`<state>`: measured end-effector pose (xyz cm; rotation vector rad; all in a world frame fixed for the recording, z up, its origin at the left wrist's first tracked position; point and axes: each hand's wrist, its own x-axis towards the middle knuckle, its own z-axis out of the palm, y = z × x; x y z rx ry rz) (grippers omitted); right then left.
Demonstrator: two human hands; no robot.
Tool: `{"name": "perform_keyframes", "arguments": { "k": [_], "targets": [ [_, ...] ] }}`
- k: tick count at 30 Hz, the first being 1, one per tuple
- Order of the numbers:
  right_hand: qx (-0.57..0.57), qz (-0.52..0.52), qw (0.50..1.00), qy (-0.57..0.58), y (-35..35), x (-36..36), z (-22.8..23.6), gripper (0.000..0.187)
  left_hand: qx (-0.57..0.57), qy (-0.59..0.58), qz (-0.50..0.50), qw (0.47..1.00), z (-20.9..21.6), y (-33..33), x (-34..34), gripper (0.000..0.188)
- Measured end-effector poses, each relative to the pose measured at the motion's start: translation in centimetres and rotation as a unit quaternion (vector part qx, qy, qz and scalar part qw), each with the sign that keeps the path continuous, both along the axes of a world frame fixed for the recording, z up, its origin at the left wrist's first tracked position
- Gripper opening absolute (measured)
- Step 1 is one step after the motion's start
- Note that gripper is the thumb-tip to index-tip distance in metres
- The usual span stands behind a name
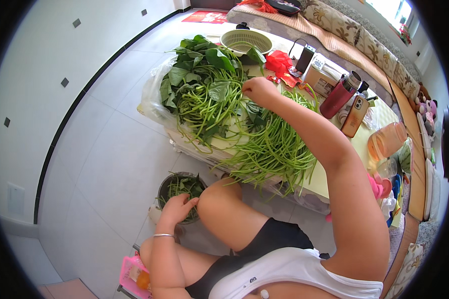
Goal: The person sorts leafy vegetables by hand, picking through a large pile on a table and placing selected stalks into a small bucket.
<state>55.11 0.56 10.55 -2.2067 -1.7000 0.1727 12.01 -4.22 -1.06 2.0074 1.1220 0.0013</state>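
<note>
A big heap of long-stemmed leafy greens (199, 94) lies on the table beside a clear plastic bag (154, 99). My right hand (261, 91) reaches over the heap's right edge. Its fingers are curled closed against the stems, and any stem in them is mostly hidden. Nearer to me, a spread bunch of green stems (277, 154) overhangs the table's front edge. Down on the left, my left hand (178, 208) rests at the rim of a dark bucket (163, 188), thumb apart from the fingers. Cut greens (184, 185) fill the bucket.
Behind the heap stands a pale green colander (247, 42). A maroon thermos (340, 94), an orange phone (355, 116), a small box (320, 78) and a jar of orange liquid (386, 140) line the table's right side. A pink basket (129, 274) sits low left.
</note>
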Motion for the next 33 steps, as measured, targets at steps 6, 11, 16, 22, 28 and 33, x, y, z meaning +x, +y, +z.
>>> {"name": "perform_keyframes", "arguments": {
  "k": [6,11,16,22,28,33],
  "targets": [
    [0.215,0.028,0.968,0.126,-1.1,1.0,4.9,0.019,0.031,0.030,-0.025,0.999,0.7,0.5,0.2,0.048],
    [0.195,-0.043,0.948,0.248,-2.7,-0.3,10.9,0.019,0.061,0.008,-0.020,0.998,1.1,0.4,1.3,0.046],
    [0.209,0.005,0.878,0.431,-3.7,-2.0,14.1,0.014,0.098,-0.080,0.009,0.992,0.7,0.4,2.5,0.040],
    [0.111,0.097,0.758,0.636,-4.4,-9.7,14.3,0.018,0.102,-0.254,0.114,0.955,1.4,0.4,2.1,0.029],
    [-0.072,0.151,0.676,0.718,-4.5,-21.3,7.5,0.019,-0.133,-0.472,0.207,0.847,2.2,0.8,-0.5,0.029],
    [-0.205,0.120,0.657,0.715,-4.7,-28.8,-0.7,0.019,-0.177,-0.642,0.191,0.721,4.7,0.3,-2.8,0.031]
  ]
}}
